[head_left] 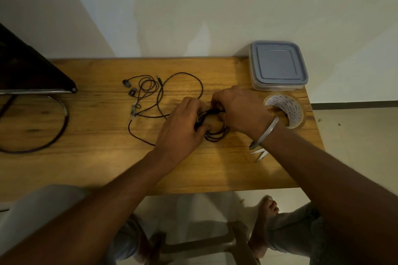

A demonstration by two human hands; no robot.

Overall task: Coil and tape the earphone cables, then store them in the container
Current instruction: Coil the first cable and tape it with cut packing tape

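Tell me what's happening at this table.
A person seated at the wooden table is coiling a black earphone cable. The left hand grips the loops while the right hand pinches the bundle from the top. A second earphone set lies loose and uncoiled farther left. The tape roll sits by the right wrist, scissors lie under that forearm, and the lidded container stands closed at the far right corner.
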